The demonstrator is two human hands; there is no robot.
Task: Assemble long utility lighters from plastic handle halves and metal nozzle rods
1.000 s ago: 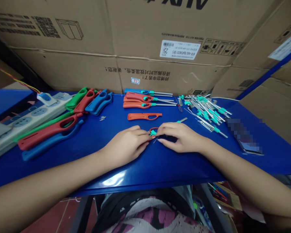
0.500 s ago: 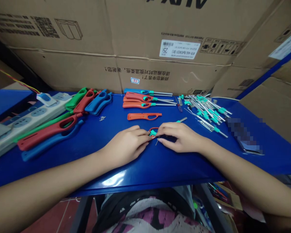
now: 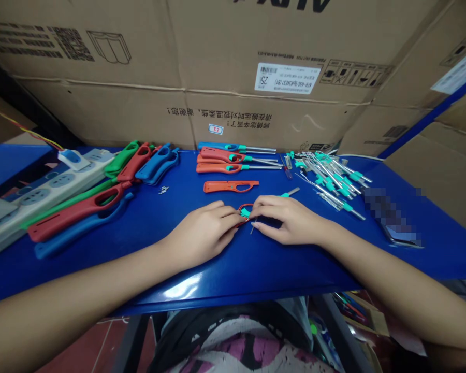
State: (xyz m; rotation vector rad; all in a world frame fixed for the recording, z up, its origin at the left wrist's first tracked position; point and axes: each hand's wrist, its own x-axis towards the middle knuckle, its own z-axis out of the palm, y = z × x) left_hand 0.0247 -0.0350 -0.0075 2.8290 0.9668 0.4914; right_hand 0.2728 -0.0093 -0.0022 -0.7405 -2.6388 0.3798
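Observation:
Both hands meet over a partly assembled gas lighter (image 3: 246,205) lying low on the blue table. My left hand (image 3: 204,230) is closed round its red handle, hiding most of it. A teal trigger (image 3: 245,212) shows between the hands. The fingers of my right hand (image 3: 285,220) are pinched at the front of the handle, and a teal collar with a metal tube (image 3: 294,191) sticks out behind that hand. A thin dark piece (image 3: 252,229) pokes out under its fingertips; whether it is gripped I cannot make out. Just beyond lies an orange handle half (image 3: 231,186).
Several lighters with metal tubes (image 3: 238,167) lie near the cardboard box (image 3: 140,103). Coloured handle shells (image 3: 77,212) and a power strip (image 3: 42,194) are at left, beside tiny metal pieces (image 3: 163,190). Teal-and-metal tube assemblies (image 3: 330,178) and a blurred-out phone (image 3: 396,223) occupy the right.
Hardly anything differs. The fingertips have shifted very slightly at the lighter, and the thin dark piece beneath my right hand has tilted a little.

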